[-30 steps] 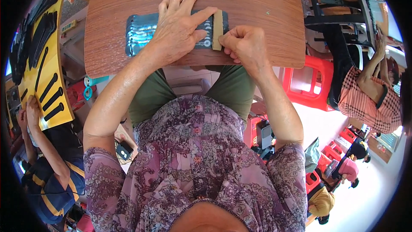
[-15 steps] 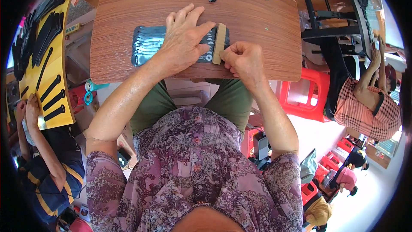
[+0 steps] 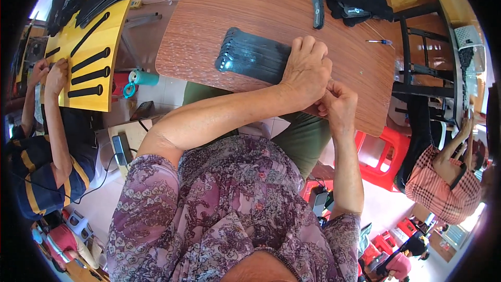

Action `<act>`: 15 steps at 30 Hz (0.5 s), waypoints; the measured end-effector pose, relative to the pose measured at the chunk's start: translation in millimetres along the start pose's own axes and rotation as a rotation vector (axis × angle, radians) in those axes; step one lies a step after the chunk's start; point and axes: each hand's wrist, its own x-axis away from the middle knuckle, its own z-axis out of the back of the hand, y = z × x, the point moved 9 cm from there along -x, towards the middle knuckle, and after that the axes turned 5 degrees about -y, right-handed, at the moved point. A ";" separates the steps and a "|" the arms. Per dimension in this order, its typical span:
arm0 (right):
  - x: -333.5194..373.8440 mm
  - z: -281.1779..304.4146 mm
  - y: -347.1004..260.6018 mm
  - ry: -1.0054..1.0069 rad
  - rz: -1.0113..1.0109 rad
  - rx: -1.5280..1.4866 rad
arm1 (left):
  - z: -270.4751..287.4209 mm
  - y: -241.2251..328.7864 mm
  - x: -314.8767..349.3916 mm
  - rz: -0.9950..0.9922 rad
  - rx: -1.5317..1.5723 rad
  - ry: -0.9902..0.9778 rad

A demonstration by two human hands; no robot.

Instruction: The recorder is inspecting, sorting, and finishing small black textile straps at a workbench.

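Note:
A row of dark, glossy straps with rounded ends lies side by side near the front edge of the wooden table. My left hand covers the right end of the row, its fingers bent and closed; what is under them is hidden. Just below and to the right, at the table's front edge, my right hand is closed in a pinch close against the left. Whatever sits between its fingertips is hidden.
A pile of black straps and a single grey-black strap lie at the back. A pen rests on the right. Beyond are a red stool and a yellow table with black straps, where another person's hands work.
The view has shifted, so the table appears farther right. My left hand moved from the middle of the straps to their right end and closed. The tan strip across them is now out of sight.

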 end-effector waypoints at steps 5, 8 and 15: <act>6.3 3.7 -5.0 0.059 -0.034 0.008 | 11.0 2.6 15.4 -0.075 0.022 -0.037; 7.7 2.5 -6.0 0.037 0.046 -0.197 | 16.9 5.6 20.9 -0.158 -0.070 -0.057; 21.3 22.4 -19.3 0.237 0.277 0.007 | 18.0 15.5 13.5 -0.193 -0.187 -0.045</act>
